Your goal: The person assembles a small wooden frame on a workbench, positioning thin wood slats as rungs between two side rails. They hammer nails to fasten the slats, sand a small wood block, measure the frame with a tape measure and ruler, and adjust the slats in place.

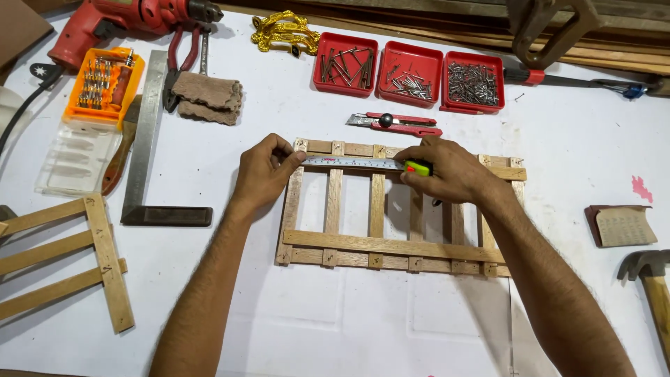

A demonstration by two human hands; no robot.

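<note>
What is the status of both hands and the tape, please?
Left hand pins tape blade end on wooden slat frame. Right hand grips tape measure case. Nothing in the way.

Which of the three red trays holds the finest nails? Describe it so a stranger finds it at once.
Look along the far edge of the white table, above the wooden frame. Three red trays sit in a row; take the right tray. Its nails are a dense grey heap, while its neighbours hold fewer, looser ones.

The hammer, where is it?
In the head view, the hammer lies at the far right edge of the white table, just below the folded sandpaper and right of the wooden slat frame.
</note>
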